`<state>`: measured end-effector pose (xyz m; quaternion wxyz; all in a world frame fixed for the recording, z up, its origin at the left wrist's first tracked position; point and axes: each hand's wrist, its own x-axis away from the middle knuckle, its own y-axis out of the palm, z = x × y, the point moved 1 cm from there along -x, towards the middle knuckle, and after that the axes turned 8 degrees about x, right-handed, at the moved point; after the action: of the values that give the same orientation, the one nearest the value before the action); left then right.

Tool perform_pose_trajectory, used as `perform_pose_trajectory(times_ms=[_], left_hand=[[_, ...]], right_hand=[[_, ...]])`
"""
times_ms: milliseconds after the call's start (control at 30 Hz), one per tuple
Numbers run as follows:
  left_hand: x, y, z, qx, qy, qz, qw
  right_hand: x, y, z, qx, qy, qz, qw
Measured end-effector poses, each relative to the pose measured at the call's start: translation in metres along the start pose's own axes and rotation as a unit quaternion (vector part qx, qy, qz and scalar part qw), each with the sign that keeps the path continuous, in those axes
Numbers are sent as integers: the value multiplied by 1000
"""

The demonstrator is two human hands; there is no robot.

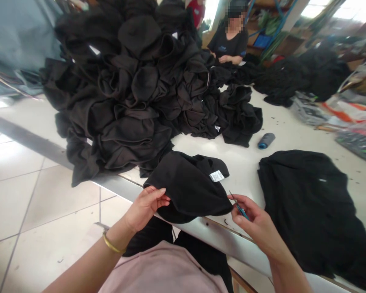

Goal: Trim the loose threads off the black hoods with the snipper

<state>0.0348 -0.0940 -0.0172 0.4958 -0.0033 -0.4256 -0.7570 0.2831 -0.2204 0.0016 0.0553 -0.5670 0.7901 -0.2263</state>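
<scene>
Black garment [190, 189], seemingly unfinished, is pinched in left grip [146, 205], snips [241, 210] held in right grip [256, 221]; whether heap [125, 97] or stack [305, 195] is done can't be told.

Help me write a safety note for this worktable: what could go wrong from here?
The blue-handled snips in the right hand have a bare point close to the black garment, so a slip might nick the cloth or a finger. The tall, loose heap of black garments beyond it could slide down onto the work. The thread spool lies on its side on the table and might roll if bumped.
</scene>
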Motion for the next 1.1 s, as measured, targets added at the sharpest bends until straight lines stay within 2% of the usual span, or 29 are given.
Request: perform_pose_trajectory(times_ms=[67, 133, 267, 367, 667, 833, 1100], left_hand=[[3, 0, 0, -41, 8, 10, 999], [4, 5, 1, -88, 15, 0, 996], [8, 12, 2, -101, 16, -24, 994], [11, 11, 1, -81, 13, -20, 996], [11, 10, -1, -134, 33, -25, 990], [10, 12, -5, -136, 27, -38, 990], [9, 13, -8, -140, 19, -19, 990]], right_hand=[[3, 11, -17, -35, -18, -37, 999], [2, 28, -33, -21, -38, -67, 997], [-7, 64, -55, 98, -115, -91, 984], [-15, 79, -60, 167, -168, -88, 968], [-21, 83, -61, 273, -230, -105, 928], [-20, 87, -57, 249, -227, -97, 937], [-20, 82, -50, 196, -192, -89, 958]])
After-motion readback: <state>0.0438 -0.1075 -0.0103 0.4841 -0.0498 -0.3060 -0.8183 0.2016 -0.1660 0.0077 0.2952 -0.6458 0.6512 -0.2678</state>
